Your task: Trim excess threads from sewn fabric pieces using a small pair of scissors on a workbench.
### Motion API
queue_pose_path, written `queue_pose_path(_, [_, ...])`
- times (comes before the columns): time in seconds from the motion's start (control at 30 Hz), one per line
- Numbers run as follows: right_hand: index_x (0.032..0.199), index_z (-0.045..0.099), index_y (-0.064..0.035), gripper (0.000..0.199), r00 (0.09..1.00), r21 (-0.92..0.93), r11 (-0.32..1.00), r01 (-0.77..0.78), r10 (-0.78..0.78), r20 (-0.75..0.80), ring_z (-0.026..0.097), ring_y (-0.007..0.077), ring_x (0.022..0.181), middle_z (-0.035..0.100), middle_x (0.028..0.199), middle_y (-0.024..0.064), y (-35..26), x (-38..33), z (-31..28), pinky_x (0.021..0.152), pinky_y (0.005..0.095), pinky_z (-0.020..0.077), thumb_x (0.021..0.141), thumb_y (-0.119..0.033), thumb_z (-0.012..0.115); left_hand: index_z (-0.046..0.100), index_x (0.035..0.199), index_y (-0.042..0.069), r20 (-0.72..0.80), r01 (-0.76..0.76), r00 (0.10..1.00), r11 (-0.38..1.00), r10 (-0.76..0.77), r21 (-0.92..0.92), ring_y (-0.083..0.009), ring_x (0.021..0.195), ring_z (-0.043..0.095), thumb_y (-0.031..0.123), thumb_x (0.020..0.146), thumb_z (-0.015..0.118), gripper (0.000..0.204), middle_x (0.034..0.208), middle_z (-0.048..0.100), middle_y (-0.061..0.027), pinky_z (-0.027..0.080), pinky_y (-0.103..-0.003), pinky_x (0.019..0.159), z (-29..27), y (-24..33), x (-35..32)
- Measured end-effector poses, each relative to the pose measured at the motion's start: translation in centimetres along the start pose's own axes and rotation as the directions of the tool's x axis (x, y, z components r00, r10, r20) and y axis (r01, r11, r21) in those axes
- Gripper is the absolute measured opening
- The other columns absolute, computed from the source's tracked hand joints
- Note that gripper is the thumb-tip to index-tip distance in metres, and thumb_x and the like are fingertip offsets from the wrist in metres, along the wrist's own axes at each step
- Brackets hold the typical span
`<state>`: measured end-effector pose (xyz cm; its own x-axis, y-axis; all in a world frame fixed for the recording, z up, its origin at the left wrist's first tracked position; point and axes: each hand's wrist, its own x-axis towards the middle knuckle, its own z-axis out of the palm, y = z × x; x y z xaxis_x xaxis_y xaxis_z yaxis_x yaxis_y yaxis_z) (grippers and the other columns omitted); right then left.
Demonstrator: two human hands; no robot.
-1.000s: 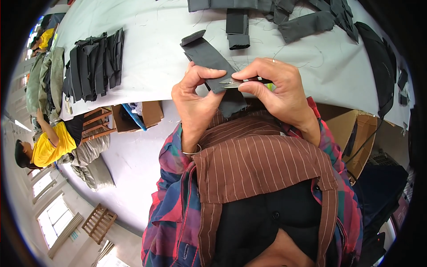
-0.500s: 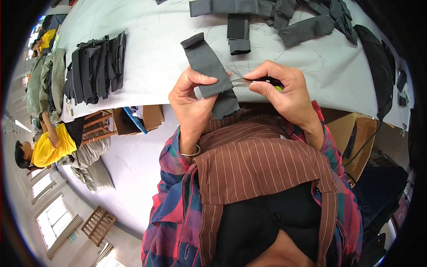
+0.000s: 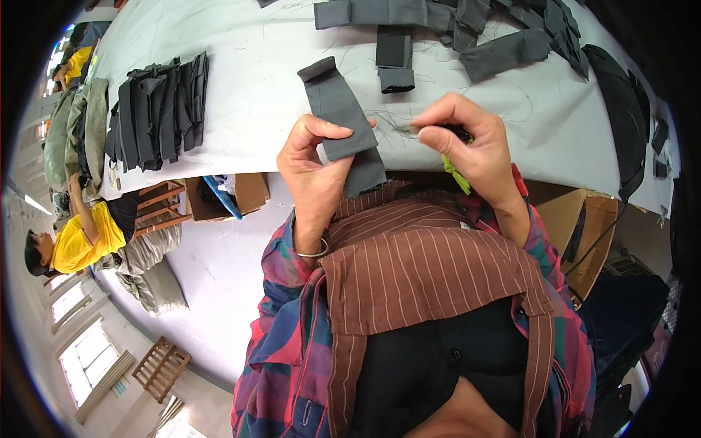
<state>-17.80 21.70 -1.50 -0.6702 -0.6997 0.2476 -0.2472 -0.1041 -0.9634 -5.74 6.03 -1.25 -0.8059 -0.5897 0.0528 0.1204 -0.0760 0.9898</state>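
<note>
Over the table edge [image 3: 241, 157], the grey fabric strip [image 3: 342, 117] is pinched upright by the left hand [image 3: 315, 171]; since a second ago the right hand [image 3: 467, 146], closed on what is probably a small green-handled snipper [image 3: 454, 174], has been drawn rightward, off the strip.

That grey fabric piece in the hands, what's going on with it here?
A person at a pale worktable holds a folded grey fabric piece upright in the left hand, thumb pressed across it. The right hand is apart from it, pinching a small tool with a green handle; what kind of tool cannot be told. A stack of dark pieces lies to the left, and more grey pieces along the far edge.
</note>
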Motion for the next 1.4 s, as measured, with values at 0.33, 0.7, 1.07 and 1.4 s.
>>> queue_pose_path(0.33, [0.089, 0.063, -0.0017, 0.009, 0.951, 0.276, 0.924, -0.266, 0.205, 0.23, 0.048, 0.0029, 0.069, 0.058, 0.075, -0.0032, 0.0, 0.5, 2.3, 0.062, 0.019, 0.0395, 0.082, -0.003, 0.066, 0.053, 0.094, 0.006, -0.101, -0.099, 0.987, 0.968, 0.125, 0.232, -0.0172, 0.096, 0.06, -0.004, 0.069, 0.068, 0.03, 0.093, 0.06, -0.0028, 0.036, -0.04, 0.102, 0.1, -0.7, -0.5])
queue_pose_path(0.7, [0.08, 0.066, -0.0114, 0.027, 0.964, -0.286, 0.921, 0.263, -0.243, 0.105, 0.056, 0.0197, 0.056, 0.062, 0.067, -0.0002, 0.7, -0.5, 3.2, 0.052, 0.03, 0.0403, 0.059, 0.005, 0.061, 0.054, 0.106, 0.0, 0.065, 0.231, 0.973, 0.929, -0.222, -0.288, -0.0074, 0.086, 0.056, 0.009, 0.088, 0.06, 0.022, 0.096, 0.061, -0.004, 0.045, -0.023, 0.081, -1.2, -1.3, -0.7])
queue_pose_path(1.07, [0.09, 0.066, -0.0145, 0.019, 0.983, -0.414, 0.897, 0.158, -0.184, -0.025, 0.059, 0.0137, 0.067, 0.064, 0.078, -0.0052, -0.3, 0.2, 0.9, 0.063, 0.029, 0.0355, 0.076, -0.025, 0.073, 0.053, 0.105, -0.003, 0.06, 0.224, 0.974, 0.917, -0.216, -0.329, -0.0118, 0.088, 0.059, -0.005, 0.084, 0.058, 0.021, 0.105, 0.058, -0.0097, 0.049, -0.025, 0.079, -0.6, -0.8, -0.6])
queue_pose_path(1.4, [0.085, 0.065, -0.0115, 0.01, 0.98, -0.361, 0.928, 0.096, -0.152, -0.131, 0.058, 0.0193, 0.065, 0.066, 0.076, 0.0002, 1.6, 0.6, 1.0, 0.062, 0.0303, 0.0371, 0.078, -0.016, 0.071, 0.056, 0.102, -0.003, 0.136, 0.368, 0.93, 0.856, -0.343, -0.363, -0.0111, 0.085, 0.06, -0.007, 0.083, 0.058, 0.02, 0.102, 0.061, -0.0097, 0.051, -0.024, 0.075, -0.6, -0.6, -1.0])
